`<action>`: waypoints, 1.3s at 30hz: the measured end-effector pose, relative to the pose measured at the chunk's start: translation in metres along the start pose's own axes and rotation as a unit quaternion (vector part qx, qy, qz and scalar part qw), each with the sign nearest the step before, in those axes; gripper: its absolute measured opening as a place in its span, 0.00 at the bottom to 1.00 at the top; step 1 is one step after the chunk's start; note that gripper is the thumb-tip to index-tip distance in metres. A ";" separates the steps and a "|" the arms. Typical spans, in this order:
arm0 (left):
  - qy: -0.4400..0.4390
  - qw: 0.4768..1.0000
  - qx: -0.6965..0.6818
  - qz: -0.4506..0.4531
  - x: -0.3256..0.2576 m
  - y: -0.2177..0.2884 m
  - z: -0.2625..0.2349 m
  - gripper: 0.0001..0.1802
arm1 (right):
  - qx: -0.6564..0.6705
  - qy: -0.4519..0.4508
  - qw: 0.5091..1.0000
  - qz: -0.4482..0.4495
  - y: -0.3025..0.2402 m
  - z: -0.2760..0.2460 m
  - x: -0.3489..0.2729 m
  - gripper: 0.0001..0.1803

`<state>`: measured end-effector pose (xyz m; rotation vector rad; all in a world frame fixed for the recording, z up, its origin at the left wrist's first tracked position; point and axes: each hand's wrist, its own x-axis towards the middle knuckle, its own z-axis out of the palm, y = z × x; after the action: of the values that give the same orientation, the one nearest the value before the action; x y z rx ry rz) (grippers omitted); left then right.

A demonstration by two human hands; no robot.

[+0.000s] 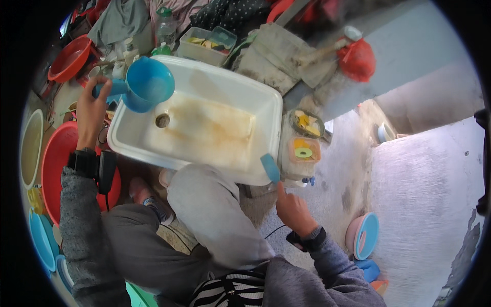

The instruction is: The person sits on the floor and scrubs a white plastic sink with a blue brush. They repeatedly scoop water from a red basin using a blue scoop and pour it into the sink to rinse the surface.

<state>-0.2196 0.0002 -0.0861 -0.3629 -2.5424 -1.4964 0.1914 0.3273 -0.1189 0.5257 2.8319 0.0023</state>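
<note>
My left hand point(92, 113) is closed round the handle of a blue plastic water dipper point(149, 82), which I hold over the left end of a white sink basin point(204, 168). Tan stains and a round drain hole point(162, 120) mark the basin's floor. Between the fingers of my right hand point(295, 212) is a flat blue-green pad point(270, 168), held at the basin's near right corner. Whether it is a sponge or a scraper I cannot make out. Both wrists wear dark straps.
Right of the basin stand a container with yellow and green pieces point(305, 150) and a dark dish point(307, 125). A red tub point(51, 169) sits on the left. Behind the basin are a food box point(197, 50) and a clear bottle point(165, 28). Basins point(366, 236) lean against the right wall.
</note>
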 end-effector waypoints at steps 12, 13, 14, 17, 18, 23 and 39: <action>0.001 1.000 0.006 0.024 -0.003 0.013 0.005 0.15 | 0.057 0.069 0.996 -0.009 0.032 0.031 0.064 0.25; 0.002 1.000 0.009 0.019 -0.003 0.013 0.003 0.15 | 0.086 0.049 0.995 0.010 0.033 0.032 0.062 0.25; 0.004 1.000 0.000 0.015 -0.003 0.013 0.003 0.15 | 0.110 0.044 0.993 0.025 0.032 0.033 0.051 0.26; 0.002 1.000 -0.018 -0.003 -0.004 0.011 0.002 0.15 | 0.135 -0.067 0.986 0.064 0.021 0.038 -0.022 0.27; 0.004 1.000 -0.017 -0.007 -0.003 0.010 0.003 0.15 | 0.148 -0.041 0.986 0.063 0.018 0.040 -0.038 0.28; 0.014 1.000 0.018 0.013 0.000 0.007 0.016 0.14 | 0.159 0.007 0.983 0.090 0.024 0.061 -0.032 0.29; -0.090 0.996 -0.023 0.019 -0.006 0.016 0.028 0.11 | 0.295 0.000 0.954 0.057 0.015 0.050 -0.031 0.27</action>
<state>-0.2098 0.0315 -0.0875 -0.5735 -2.6215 -1.5772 0.2375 0.3275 -0.1582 0.8006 2.7661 -0.8411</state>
